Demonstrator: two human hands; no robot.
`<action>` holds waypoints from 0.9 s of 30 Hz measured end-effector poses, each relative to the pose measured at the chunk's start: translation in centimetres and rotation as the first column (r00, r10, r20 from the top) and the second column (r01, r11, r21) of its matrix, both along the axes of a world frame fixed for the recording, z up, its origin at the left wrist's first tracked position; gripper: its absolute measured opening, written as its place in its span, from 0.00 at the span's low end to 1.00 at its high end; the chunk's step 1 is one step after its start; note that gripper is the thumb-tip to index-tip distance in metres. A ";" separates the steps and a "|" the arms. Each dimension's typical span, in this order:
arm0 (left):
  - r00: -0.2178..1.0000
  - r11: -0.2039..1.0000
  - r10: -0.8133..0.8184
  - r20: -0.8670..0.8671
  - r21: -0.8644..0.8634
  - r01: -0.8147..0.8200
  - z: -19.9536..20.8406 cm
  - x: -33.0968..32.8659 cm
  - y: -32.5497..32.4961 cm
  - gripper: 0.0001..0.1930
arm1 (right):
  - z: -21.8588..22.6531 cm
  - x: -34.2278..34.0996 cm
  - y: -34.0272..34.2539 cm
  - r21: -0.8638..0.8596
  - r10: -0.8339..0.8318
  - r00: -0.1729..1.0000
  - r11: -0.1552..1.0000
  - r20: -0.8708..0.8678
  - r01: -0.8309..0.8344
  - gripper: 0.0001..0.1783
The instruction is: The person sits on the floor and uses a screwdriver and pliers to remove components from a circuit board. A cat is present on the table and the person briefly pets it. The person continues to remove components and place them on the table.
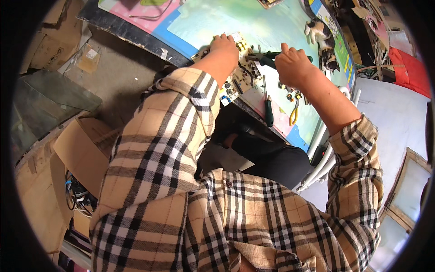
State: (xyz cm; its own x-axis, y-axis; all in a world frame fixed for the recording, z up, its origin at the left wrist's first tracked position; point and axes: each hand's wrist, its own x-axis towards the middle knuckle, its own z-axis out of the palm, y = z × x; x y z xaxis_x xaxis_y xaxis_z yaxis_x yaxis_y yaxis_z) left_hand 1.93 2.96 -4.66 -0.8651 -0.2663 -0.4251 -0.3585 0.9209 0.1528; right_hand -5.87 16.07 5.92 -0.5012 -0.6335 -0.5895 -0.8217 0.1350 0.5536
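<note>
On the table lies a tan circuit board (246, 76) crowded with small parts. My left hand (224, 48) is closed over its far left edge, where the fingers cover what they grip. Dark-green-handled pliers (268, 56) are in my right hand (293, 65), which is wrapped round the handles. Their metal jaws point left, over or against the board's upper right part; actual contact is not clear. Just right of the board, a screwdriver (269, 113) with a dark green handle lies lengthwise. Yellow-handled pliers (294, 113) rest nearby, beside several small loose components (290, 96).
A black, white and orange cat (324, 44) lies on the table (213, 20) at the far right. White tubes (319, 170) stand by the table's right corner. Open cardboard boxes (81, 147) fill the left side, one holding cables. A red cloth-like item (410, 72) is at far right.
</note>
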 end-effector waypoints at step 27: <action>0.999 1.000 -0.026 0.027 -0.006 0.026 -0.6 -0.7 0.6 0.63 | 1.6 -3.8 -6.5 0.311 -0.351 0.917 0.907 0.190 0.283 0.12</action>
State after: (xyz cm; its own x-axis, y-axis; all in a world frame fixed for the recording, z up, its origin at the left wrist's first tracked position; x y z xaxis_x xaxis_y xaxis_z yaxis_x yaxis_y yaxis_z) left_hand 1.24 3.58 -5.21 -0.8599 -0.2468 -0.4469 -0.3384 0.9310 0.1370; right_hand -9.66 9.56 7.51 -0.4729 -0.2622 -0.8412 -0.8711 0.2828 0.4016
